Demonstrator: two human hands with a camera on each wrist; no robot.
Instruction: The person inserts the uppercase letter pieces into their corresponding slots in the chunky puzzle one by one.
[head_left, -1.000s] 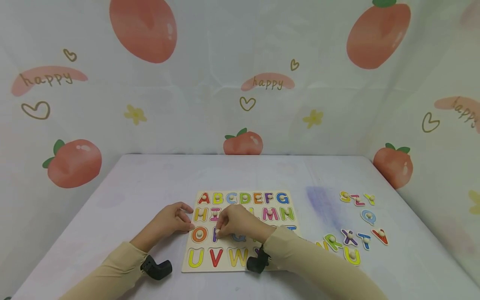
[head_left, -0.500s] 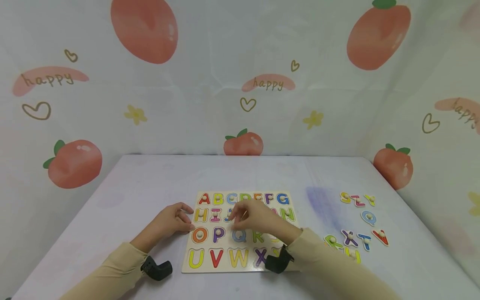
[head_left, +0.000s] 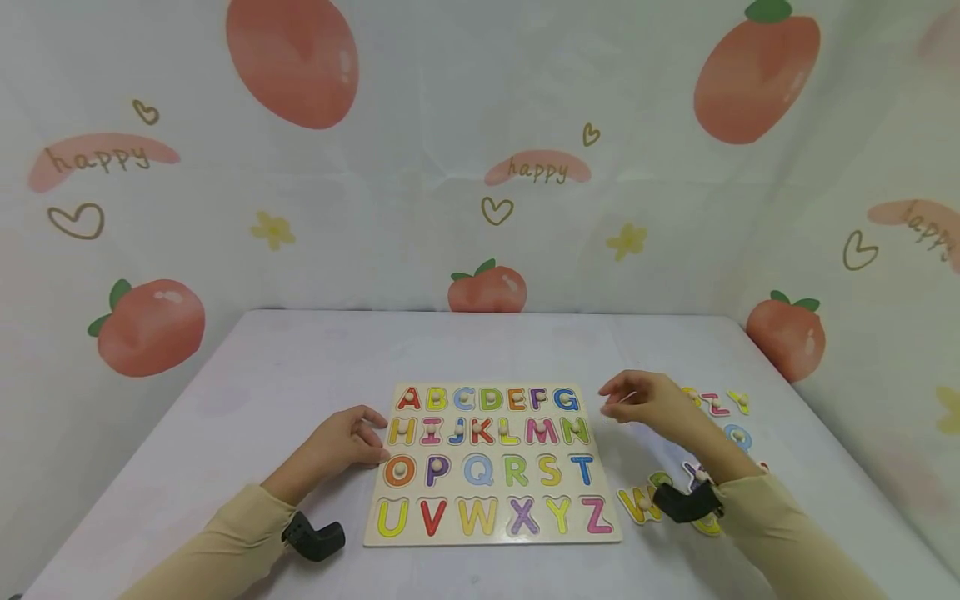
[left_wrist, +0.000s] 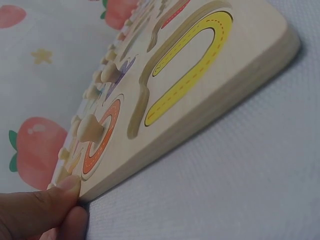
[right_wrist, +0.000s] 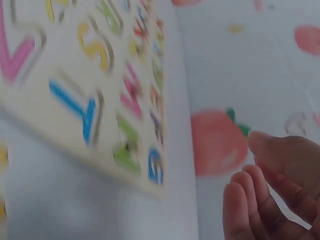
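An alphabet puzzle board lies flat on the table. Knobbed letter pieces fill its upper two rows; in the third row the O piece and the purple P piece sit in their slots. My left hand rests at the board's left edge, its fingers loosely bent. In the left wrist view the thumb touches the edge beside the O. Over the table right of the board hovers my right hand, relaxed, nothing between thumb and fingers. Its forearm partly hides the loose letters.
Right of the board lie several loose knobbed letters, among them a yellow W, a blue Q, a pink Z and a yellow Y. A printed cloth hangs behind the table.
My right hand has left the P piece in the third row and moved right, off the board toward the loose letters. The left hand has stayed at the board's edge.
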